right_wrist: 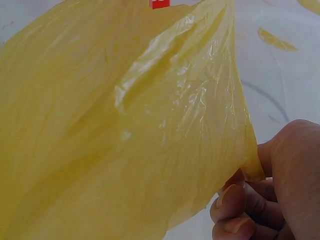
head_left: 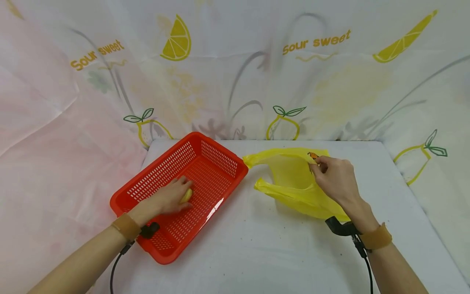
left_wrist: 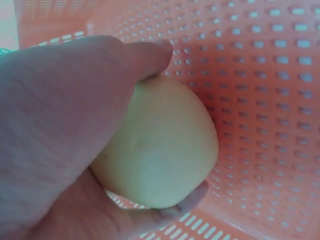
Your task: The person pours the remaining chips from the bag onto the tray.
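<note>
In the head view, my left hand [head_left: 172,198] reaches down into a red plastic basket [head_left: 216,196]. It grips a pale yellow, smooth, rounded fruit [left_wrist: 165,142]; in the left wrist view, fingers and thumb lie on opposite sides of it. The fruit's exact kind cannot be told. To the right, a yellow plastic bag [head_left: 290,171] lies on the table with its handles pointing left toward the basket and its mouth partly spread. My right hand [head_left: 335,177] pinches the bag's upper edge between thumb and fingers, as the right wrist view shows too.
A white cloth covers the table [head_left: 235,261], with small dark specks on it. Behind hangs a pale curtain [head_left: 220,81] printed with lemons and words. The basket's near right corner is close to the bag's handles. Cables trail from both wrist cameras.
</note>
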`<state>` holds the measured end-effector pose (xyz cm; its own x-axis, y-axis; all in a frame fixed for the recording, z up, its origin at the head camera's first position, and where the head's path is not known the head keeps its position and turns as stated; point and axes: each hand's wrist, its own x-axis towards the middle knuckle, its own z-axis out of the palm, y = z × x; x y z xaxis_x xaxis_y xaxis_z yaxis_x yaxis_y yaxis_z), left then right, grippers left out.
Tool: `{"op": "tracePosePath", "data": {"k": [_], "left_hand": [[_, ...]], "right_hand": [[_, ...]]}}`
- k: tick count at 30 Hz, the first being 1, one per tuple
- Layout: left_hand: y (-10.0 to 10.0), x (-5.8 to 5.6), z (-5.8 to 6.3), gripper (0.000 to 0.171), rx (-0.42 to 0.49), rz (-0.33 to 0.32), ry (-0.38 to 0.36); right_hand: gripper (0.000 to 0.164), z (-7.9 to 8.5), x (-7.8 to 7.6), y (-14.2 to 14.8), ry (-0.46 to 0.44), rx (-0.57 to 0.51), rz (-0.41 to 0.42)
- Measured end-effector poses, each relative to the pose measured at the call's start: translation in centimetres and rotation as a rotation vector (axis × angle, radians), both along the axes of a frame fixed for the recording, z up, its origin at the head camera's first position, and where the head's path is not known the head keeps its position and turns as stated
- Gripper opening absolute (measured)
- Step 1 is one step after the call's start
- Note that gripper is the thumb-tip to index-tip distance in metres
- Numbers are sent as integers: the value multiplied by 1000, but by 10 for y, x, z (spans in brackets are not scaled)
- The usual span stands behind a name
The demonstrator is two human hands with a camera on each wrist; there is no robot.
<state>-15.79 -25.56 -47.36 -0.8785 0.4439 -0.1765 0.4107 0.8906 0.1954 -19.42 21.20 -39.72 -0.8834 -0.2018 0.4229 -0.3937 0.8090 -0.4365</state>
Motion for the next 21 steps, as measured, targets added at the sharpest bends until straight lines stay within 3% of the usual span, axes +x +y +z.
{"op": "tracePosePath", "data": {"k": [9,15,21], "left_hand": [[-2,-5,4,58,-21,-10,-40],[-2,-4,9,61,-32,32,-78],[2,-7,24,51,-14,41,-38]], "right_hand": [[11,0,0,2,51,-5,9],[12,1,1,3,48,-11,5],[13,1,0,4,49,-5,6]]}}
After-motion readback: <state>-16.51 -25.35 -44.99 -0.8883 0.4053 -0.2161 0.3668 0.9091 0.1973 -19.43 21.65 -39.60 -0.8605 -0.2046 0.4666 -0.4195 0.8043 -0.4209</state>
